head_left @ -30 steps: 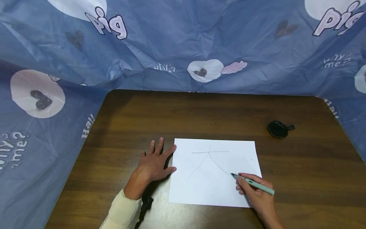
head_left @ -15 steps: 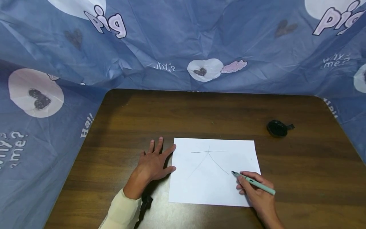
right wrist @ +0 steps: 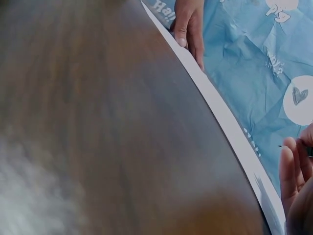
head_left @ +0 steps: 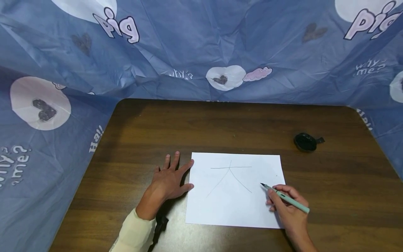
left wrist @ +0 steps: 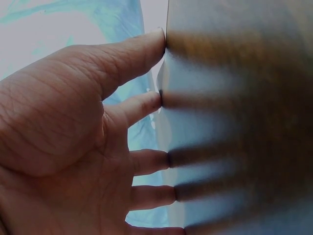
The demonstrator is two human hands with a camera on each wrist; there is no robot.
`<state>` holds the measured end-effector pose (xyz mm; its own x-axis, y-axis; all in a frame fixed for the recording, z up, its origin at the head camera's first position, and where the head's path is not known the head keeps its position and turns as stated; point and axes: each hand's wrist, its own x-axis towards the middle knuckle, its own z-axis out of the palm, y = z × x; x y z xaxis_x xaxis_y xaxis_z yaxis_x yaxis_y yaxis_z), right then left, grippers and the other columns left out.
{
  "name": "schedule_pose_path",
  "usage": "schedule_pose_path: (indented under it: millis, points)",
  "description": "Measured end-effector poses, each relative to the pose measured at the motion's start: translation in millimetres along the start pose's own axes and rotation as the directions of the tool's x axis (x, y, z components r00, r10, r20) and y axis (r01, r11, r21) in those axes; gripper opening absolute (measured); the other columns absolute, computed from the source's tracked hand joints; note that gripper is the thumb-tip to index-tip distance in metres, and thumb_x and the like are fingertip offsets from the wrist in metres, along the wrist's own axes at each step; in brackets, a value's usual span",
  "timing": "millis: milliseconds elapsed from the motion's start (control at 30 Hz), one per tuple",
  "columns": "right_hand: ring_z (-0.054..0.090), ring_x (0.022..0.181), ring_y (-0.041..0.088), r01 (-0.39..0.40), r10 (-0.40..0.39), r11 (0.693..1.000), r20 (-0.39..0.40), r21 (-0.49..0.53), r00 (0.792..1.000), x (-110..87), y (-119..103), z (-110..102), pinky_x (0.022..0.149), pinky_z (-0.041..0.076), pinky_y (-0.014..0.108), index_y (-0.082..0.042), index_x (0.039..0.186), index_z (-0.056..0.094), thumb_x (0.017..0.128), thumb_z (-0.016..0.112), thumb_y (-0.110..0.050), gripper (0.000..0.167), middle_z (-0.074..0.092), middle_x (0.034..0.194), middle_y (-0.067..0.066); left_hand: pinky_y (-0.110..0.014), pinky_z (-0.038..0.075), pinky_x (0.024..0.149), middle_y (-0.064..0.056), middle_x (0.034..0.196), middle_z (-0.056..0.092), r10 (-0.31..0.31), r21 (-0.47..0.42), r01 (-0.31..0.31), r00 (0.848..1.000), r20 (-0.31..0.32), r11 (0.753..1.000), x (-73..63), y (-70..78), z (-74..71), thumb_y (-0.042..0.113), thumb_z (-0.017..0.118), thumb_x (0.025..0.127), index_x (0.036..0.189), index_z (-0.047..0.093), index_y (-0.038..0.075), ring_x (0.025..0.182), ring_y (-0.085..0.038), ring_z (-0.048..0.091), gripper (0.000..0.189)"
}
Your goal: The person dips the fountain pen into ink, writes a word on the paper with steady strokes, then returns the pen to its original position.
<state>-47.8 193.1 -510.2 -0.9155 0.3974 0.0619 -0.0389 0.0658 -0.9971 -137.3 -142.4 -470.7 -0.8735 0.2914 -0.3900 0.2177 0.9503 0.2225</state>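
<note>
A white sheet of paper [head_left: 220, 210] lies on the wooden table, with thin dark strokes forming a crossed, two-legged figure on its upper half. My left hand [head_left: 170, 181] rests with spread fingers at the paper's left edge, thumb and index tips right at the edge. In the left wrist view the fingertips of the left hand [left wrist: 63, 127] meet the tabletop. My right hand [head_left: 291, 206] pinches a pale green pen [head_left: 291, 200] over the paper's right side. The pen's dark nib points up-left, to the right of the longest right-hand stroke. In the right wrist view the right hand [right wrist: 298, 171] shows only partly.
A small round black object with a short tab [head_left: 306, 142] sits at the right of the table, beyond the paper. The brown wooden table [head_left: 201, 126] ends at the back against a blue printed sheet [head_left: 176, 42], which also hangs along both sides.
My right hand with the pen has drawn away from the end of the lower-right stroke, moving right and slightly up. The left hand and paper have stayed in place.
</note>
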Motion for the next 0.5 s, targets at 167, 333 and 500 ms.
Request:
schedule_pose_path:
  millis: [167,333,500]
  points:
    - [0.069,0.052,0.021,-0.052,0.053,0.998,-0.017,0.021,0.998,2.7,-1,-2,0.042,0.051,0.027,0.014,0.104,0.067,0.084,0.073,0.012,0.021,0.075,0.079,0.010,-0.072,0.024,0.106,-0.019,0.165,0.007,0.004,-0.003,-0.004,1.000,-0.003,1.000,-0.3,-1.0,0.8,0.053,0.062,0.094,0.158,0.029,0.031,0.149,-0.046,0.009,0.076]
    - [0.070,0.056,0.023,-0.087,0.087,0.996,-0.013,0.022,0.996,4.6,-5,-7,0.044,0.052,0.027,0.012,0.114,0.067,0.087,0.074,0.004,0.029,0.077,0.091,0.007,-0.072,0.023,0.106,-0.019,0.165,0.007,0.004,-0.015,-0.004,1.000,-0.001,1.000,-1.3,-0.9,0.8,0.052,0.062,0.094,0.158,0.029,0.031,0.149,-0.046,0.009,0.075]
    - [0.071,0.057,0.020,-0.061,0.062,0.998,-0.025,0.033,0.998,13.6,-8,-13,0.046,0.052,0.025,0.012,0.119,0.066,0.089,0.072,0.003,0.032,0.077,0.095,0.006,-0.072,0.023,0.107,-0.018,0.165,0.006,0.003,-0.020,-0.003,1.000,-0.002,1.000,-0.7,-0.6,0.2,0.052,0.062,0.094,0.158,0.029,0.032,0.149,-0.045,0.008,0.075]
